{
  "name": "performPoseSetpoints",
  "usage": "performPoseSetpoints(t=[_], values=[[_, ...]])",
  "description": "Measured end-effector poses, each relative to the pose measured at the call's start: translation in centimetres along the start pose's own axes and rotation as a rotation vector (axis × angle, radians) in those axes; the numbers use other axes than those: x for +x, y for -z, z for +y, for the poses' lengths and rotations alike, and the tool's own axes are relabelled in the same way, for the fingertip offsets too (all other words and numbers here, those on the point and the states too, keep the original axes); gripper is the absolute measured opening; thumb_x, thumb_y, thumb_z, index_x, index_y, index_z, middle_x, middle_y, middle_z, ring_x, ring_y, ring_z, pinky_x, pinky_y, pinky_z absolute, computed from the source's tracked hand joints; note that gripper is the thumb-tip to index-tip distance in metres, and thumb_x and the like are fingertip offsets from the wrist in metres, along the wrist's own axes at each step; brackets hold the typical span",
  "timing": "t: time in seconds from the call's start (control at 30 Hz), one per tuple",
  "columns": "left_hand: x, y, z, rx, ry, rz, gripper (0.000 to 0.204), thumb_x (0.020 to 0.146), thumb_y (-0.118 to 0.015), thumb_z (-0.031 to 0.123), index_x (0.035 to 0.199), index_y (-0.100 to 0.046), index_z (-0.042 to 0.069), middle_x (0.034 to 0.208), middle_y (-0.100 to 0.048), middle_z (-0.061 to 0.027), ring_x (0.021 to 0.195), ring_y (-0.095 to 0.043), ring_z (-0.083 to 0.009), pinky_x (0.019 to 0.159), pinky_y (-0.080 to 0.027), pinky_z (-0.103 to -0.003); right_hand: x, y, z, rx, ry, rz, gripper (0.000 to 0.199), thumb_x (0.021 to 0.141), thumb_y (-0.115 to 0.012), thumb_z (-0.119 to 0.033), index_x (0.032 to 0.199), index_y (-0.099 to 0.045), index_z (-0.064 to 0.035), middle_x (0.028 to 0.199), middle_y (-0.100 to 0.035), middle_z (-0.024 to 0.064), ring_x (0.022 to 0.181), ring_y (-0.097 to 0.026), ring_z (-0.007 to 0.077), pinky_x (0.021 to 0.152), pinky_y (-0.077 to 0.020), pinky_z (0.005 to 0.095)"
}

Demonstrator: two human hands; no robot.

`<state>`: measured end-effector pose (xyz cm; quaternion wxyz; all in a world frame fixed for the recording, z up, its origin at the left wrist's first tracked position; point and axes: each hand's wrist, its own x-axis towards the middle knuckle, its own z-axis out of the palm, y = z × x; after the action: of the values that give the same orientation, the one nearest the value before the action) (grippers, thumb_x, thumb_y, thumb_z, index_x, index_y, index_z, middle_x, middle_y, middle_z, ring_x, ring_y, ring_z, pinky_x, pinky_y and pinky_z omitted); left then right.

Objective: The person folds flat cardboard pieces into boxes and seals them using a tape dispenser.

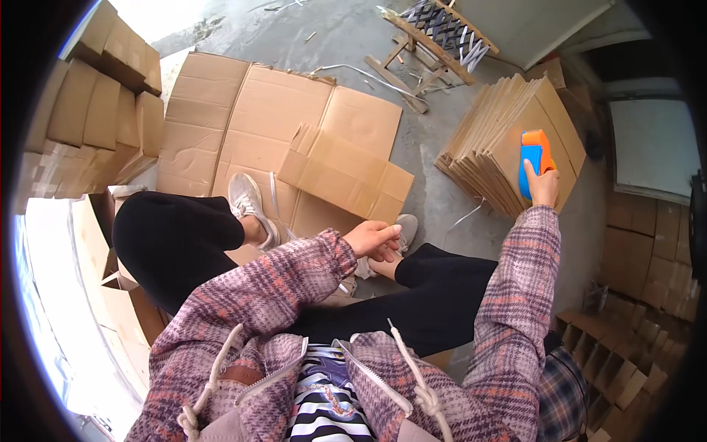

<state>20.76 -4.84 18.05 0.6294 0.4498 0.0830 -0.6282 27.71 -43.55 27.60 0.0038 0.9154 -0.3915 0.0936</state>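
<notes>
My right hand (543, 186) reaches out to the right, its fingers wrapped round a blue and orange tape dispenser (527, 174). The dispenser is over the top face of a leaning stack of flattened cardboard boxes (508, 121); whether it touches them I cannot tell. In front of my lap, my left hand (374, 241) has its fingers curled in, with the thumb along them, and nothing shows in it. Just beyond that hand lies a brown cardboard box (346, 173), closed and low. It rests on a large unfolded cardboard sheet (199, 110) spread over the floor.
Cardboard boxes (92, 103) are piled high on the left. A wooden stool (431, 44) with a woven strap seat lies beyond the sheet on the concrete floor (324, 40). More cartons (626, 258) stand at the right. White strapping (468, 214) lies near the stack.
</notes>
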Motion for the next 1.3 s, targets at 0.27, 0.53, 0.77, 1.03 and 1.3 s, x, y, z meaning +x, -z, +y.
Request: performPoseSetpoints(t=[0.27,0.53,0.77,1.03,1.3], values=[[-5.8,0.0,8.4,0.369,-0.592,0.195,0.030,0.094,-0.053,0.029,0.105,-0.058,0.002,0.093,-0.061,-0.0018,0.077,-0.059,-0.0081,0.068,-0.048,-0.023,-1.1,1.5,1.9,0.232,0.315,-0.150,0.051,0.079,-0.065,-0.046,0.094,-0.061,0.0023,0.090,-0.065,0.0161,0.081,-0.063,0.0250,0.073,-0.0467,0.0352],[-11.6,1.7,11.8,0.408,-0.848,0.235,0.043,0.090,-0.059,0.034,0.117,-0.056,0.001,0.107,-0.060,-0.0056,0.101,-0.054,-0.0122,0.088,-0.045,-0.027,-15.0,11.7,-7.6,0.925,0.595,-0.897,0.044,0.080,-0.066,-0.038,0.100,-0.055,-0.0010,0.082,-0.059,0.0034,0.076,-0.054,0.0096,0.067,-0.0452,0.0259],[-12.6,3.6,10.3,0.381,-0.786,0.167,0.028,0.091,-0.059,0.030,0.097,-0.062,0.002,0.082,-0.060,0.0004,0.077,-0.054,-0.0070,0.071,-0.046,-0.024,-18.9,11.3,-12.7,0.739,0.729,-1.164,0.060,0.077,-0.067,-0.044,0.112,-0.052,0.0014,0.091,-0.059,0.0057,0.081,-0.056,0.0121,0.073,-0.0456,0.0264],[-12.2,9.1,10.1,0.453,-1.079,0.419,0.020,0.092,-0.058,0.021,0.087,-0.062,0.002,0.065,-0.052,0.0029,0.060,-0.046,-0.0037,0.054,-0.040,-0.021,-20.6,10.1,-18.5,0.748,0.742,-1.122,0.047,0.081,-0.064,-0.042,0.098,-0.057,0.0011,0.081,-0.061,0.0072,0.072,-0.057,0.0119,0.067,-0.0467,0.0284],[-12.0,17.7,10.2,0.405,-0.983,0.627,0.023,0.089,-0.062,0.027,0.084,-0.065,0.004,0.067,-0.051,0.0053,0.064,-0.043,-0.0045,0.058,-0.039,-0.022,-18.0,7.5,-19.3,0.553,0.656,-1.255,0.045,0.082,-0.064,-0.040,0.097,-0.059,0.0022,0.079,-0.062,0.0072,0.071,-0.058,0.0113,0.066,-0.0476,0.0277]])
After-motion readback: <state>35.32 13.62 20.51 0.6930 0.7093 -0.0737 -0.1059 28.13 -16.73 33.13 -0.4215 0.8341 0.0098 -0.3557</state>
